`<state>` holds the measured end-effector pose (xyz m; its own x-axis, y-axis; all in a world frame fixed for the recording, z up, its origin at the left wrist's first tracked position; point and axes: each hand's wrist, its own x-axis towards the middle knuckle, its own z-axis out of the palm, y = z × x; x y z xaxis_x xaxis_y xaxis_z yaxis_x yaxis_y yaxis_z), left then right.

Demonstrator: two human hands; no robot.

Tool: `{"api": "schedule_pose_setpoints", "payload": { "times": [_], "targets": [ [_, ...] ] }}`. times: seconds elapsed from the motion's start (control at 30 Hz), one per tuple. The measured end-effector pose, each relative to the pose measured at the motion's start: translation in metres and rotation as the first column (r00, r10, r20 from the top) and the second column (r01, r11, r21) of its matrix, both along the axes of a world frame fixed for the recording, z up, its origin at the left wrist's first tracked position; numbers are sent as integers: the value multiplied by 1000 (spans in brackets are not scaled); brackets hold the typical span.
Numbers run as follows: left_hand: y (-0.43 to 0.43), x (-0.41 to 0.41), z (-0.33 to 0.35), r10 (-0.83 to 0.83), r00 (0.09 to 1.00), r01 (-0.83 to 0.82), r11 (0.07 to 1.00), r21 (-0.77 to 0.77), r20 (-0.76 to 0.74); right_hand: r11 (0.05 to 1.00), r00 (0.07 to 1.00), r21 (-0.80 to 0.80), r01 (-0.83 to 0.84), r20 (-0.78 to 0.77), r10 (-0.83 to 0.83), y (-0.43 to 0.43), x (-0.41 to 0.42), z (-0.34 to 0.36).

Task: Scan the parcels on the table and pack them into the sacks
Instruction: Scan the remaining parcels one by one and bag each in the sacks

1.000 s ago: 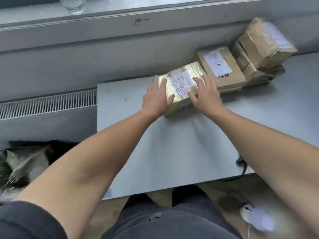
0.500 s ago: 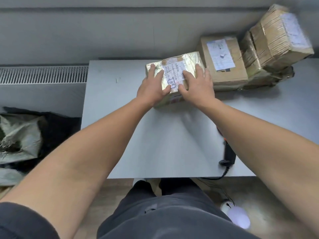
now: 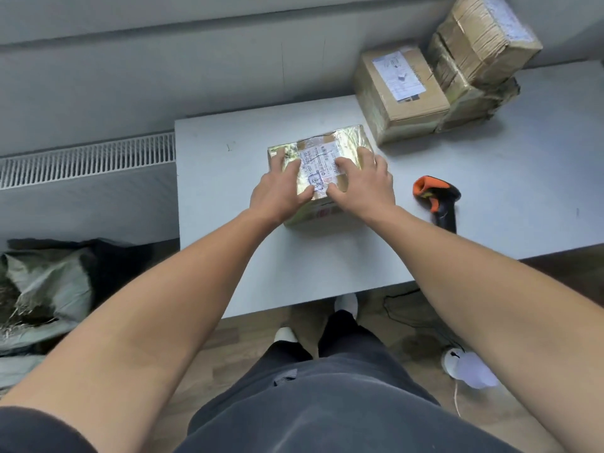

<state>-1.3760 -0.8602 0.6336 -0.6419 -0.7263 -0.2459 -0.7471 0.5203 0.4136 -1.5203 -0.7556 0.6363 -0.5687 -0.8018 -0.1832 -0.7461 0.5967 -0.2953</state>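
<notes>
My left hand (image 3: 277,191) lies flat on the left half of the gold-wrapped parcel (image 3: 348,138), with the fingers spread and nearly straight and the thumb reaching in onto the white label (image 3: 318,161). My right hand (image 3: 362,188) does the same on the right half, fingers fanned toward the far edge and thumb on the label's near corner. Neither hand curls round anything; both only press down on the top. The parcel sits label up on the tabletop (image 3: 327,266), in its left part.

I take this to be the step of setting the parcel ready for its scan. The scanner (image 3: 438,197) lies on its side on the tabletop just to the right of my right hand, apart from the parcel. The next move calls for that hand to leave the box, close round the black handle and point the orange head at the label. My left hand should steady the box with its thumb drawn clear of the print. The shiny wrap may throw glare, so a slanted aim looks wise.

Farther off, a cardboard box (image 3: 402,93) and two stacked taped parcels (image 3: 483,40) wait at the far right, just beside each other. The sacks (image 3: 49,289) lie on the floor to the left of the tabletop, well apart from this parcel. After the scan I will need a hold on both of its sides to carry it across.
</notes>
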Motion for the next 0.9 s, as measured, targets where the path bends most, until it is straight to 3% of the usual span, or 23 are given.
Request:
{"api": "schedule_pose_setpoints", "payload": {
  "times": [0.57,0.67,0.77,0.9],
  "targets": [
    [34,54,0,-115,990,116,993,-16,80,999,999,27,47,25,-47,53,63,7],
    [32,47,14,-94,985,120,976,-181,143,998,992,-28,63,108,-60,52,47,18],
    [36,28,29,-69,996,81,944,-319,49,976,976,-153,155,176,-127,58,20,26],
    [64,-23,37,-265,962,228,910,-346,-64,924,934,-189,333,198,-296,85,-19,25]
  ]
}}
